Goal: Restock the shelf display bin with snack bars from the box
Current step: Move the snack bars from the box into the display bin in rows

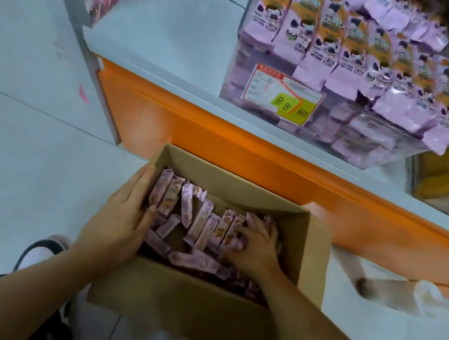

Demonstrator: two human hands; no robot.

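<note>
Both hands down in the cardboard box (184,307), lower centre of the frame. Step in hand: gathering a batch of snack bars (195,218) for the bin.

My left hand (122,212) lies flat, fingers straight, pressed against the left end of the standing row. My right hand (254,251) has its fingers curled down into the bars at the right end; it looks to be clutching a few, though the wrappers hide the fingertips. Loose bars lie flat beneath the row.

The clear display bin (375,140) sits on the white shelf (164,40), upper right of the frame, already heaped with purple packets; a price tag (285,95) is on its front wall.

Next move, as I judge it: squeeze the row between both hands, lift it whole, carry it up over the orange shelf edge (222,137). Needs even pressure or the middle bars will drop out.
</note>
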